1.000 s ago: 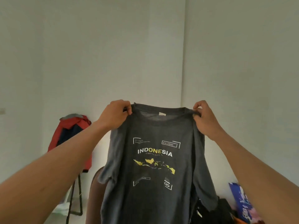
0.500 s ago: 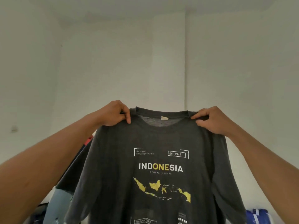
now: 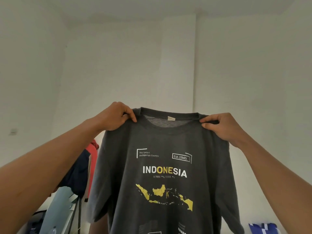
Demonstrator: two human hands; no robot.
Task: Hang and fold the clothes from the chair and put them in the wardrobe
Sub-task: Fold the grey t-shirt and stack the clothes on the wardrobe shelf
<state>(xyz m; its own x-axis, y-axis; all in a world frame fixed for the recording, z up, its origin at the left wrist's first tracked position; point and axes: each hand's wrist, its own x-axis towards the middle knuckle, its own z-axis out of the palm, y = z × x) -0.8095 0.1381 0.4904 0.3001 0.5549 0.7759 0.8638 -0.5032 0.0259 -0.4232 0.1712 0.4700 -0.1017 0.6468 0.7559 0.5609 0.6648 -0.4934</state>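
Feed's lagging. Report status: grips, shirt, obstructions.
Left grip and right grip each pinch a shoulder. Shirt held up, print toward camera. Jacket hangs behind, left.

Two bare arms show, one on each side of the dark grey T-shirt (image 3: pixel 165 168). Left of the T-shirt, the left hand (image 3: pixel 116 117) runs into a broad forearm that is uncovered from the wrist to the picture's edge. Right of the T-shirt, the right hand (image 3: pixel 222 128) and its forearm are equally uncovered. The fingers (image 3: pixel 208 119) are bare; their nails seem cut short, though they show too small to be sure.
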